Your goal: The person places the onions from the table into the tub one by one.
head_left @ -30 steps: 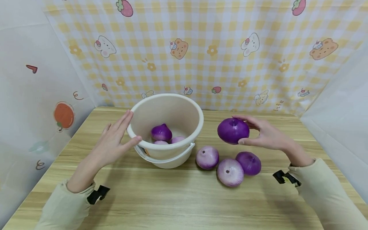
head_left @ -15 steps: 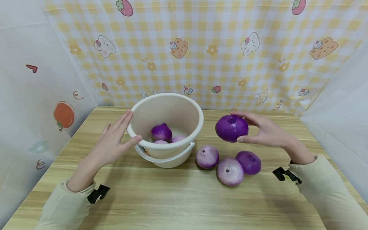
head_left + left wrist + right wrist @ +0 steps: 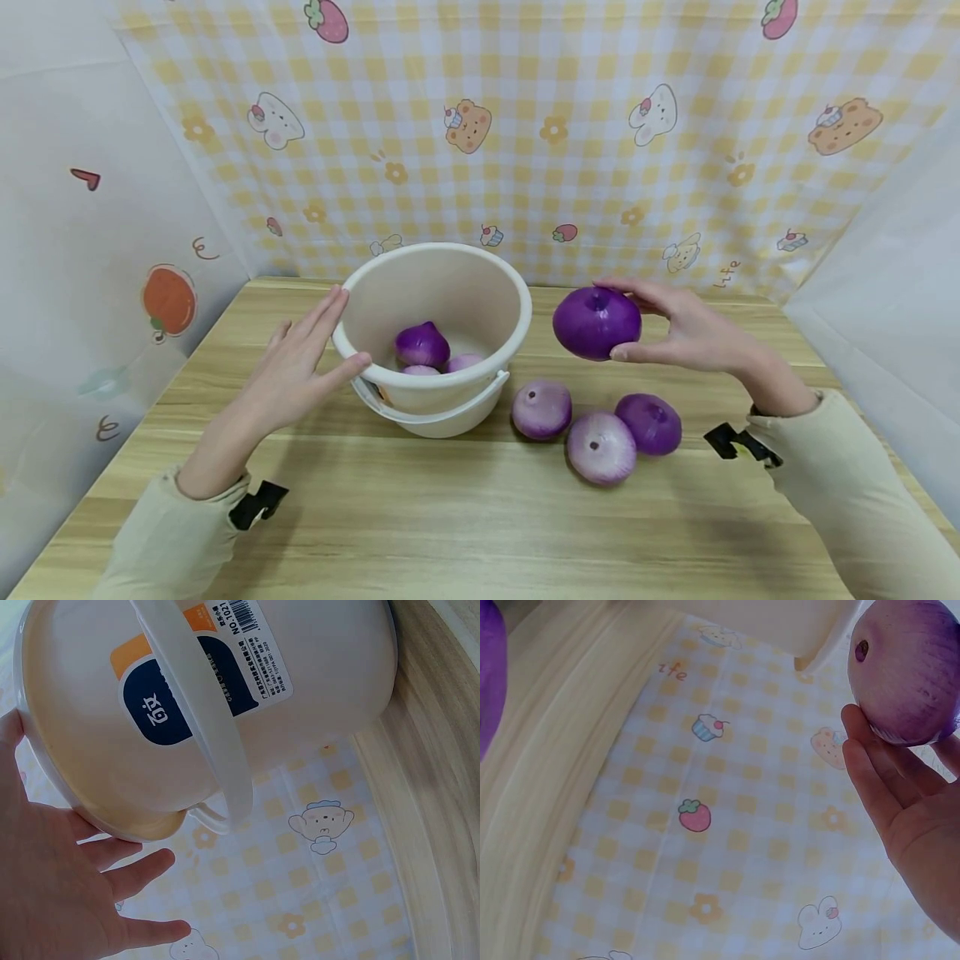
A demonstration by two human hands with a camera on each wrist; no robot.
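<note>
Has raised the held onion [image 3: 595, 323] slightly and brought it nearer to the bucket [image 3: 427, 287] with the right hand [image 3: 684, 333] since a second ago. Grips that onion between thumb and fingertips, clear of the tabletop [image 3: 420, 512], just left of the right palm. Keeps the left hand [image 3: 300, 365] in place, fingers straight and spread, touching the rim without grasping it, with the bucket standing upright just right of that hand.

Contains, to the right of the left fingertips, a purple onion [image 3: 422, 344] with a pointed top, and low beside it a pale onion [image 3: 421, 371] and a pinkish onion [image 3: 465, 362], both partly hidden by the near rim. Looks like smooth off-white plastic, round, with a thick lip; carries a curved handle [image 3: 191, 690] drooping across the near wall over a blue, orange and white label [image 3: 154, 727].

Shows glossy deep purple on top of the held onion, and from the right wrist a paler, streaked underside with a brown root spot. Includes also, on wood grain below and nearer than the right hand, a squat purple onion [image 3: 649, 424], a whitish onion [image 3: 602, 447] and a rounded onion [image 3: 542, 409].
</note>
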